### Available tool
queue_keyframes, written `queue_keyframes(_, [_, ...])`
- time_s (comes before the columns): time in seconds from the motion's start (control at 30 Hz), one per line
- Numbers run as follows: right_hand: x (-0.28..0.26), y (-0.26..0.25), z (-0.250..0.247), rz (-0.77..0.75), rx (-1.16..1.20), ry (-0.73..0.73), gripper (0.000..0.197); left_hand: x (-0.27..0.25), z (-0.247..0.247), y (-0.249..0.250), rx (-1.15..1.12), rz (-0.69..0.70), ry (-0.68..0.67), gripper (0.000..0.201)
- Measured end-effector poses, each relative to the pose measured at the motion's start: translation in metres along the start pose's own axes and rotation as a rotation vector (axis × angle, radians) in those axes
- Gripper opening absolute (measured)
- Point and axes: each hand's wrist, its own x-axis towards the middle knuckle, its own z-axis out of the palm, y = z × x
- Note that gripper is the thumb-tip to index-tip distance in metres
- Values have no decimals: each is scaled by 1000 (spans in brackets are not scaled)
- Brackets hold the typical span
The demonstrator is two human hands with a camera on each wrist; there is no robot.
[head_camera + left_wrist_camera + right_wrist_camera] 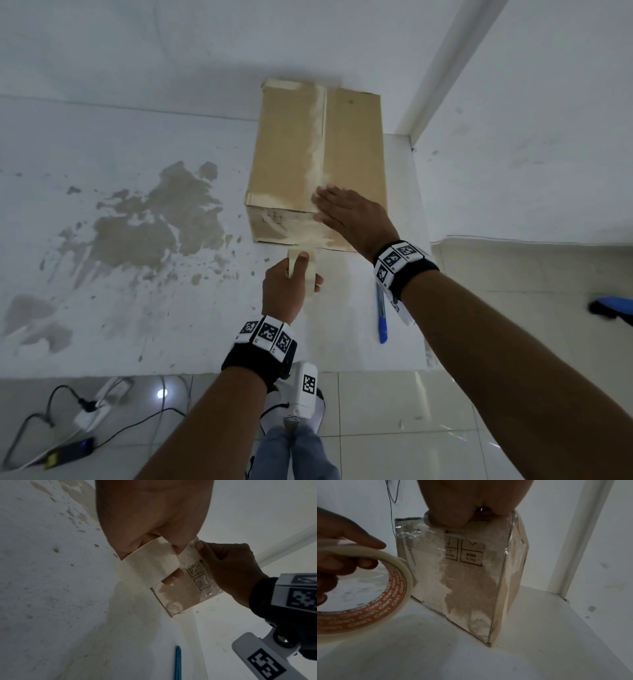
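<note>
A closed brown cardboard box (291,147) stands on a white stained ledge (144,308), with pale tape along its top seam and down its near face (467,588). My right hand (346,212) lies flat on the box's near top edge, fingers straight, pressing the tape there. My left hand (291,277) grips a roll of clear tape (305,270) just in front of the box; fingers pass through its orange-printed core (393,596). A strip of tape runs from the roll (147,563) to the box face (185,588).
A blue pen (382,315) lies on the ledge under my right wrist. A white wall and post (445,68) stand right of the box. On the tiled floor below are a power strip (102,401), cables and a dark device (68,452). A blue object (613,308) sits at far right.
</note>
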Motion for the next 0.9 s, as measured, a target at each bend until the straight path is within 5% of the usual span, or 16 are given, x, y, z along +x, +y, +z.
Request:
queue_keyframes(0.33, [3, 3, 0, -100, -11, 75, 42, 1, 0, 9, 15, 19, -1, 45])
queue_keyframes(0.6, [0, 8, 3, -79, 53, 0, 40, 3, 0, 13, -26, 11, -14, 43])
queue_keyframes(0.8, [-4, 10, -2, 61, 199, -141, 51, 4, 0, 19, 3, 31, -3, 45])
queue_keyframes(0.9, [-1, 1, -2, 195, 272, -66, 44, 4, 0, 21, 34, 51, -3, 47])
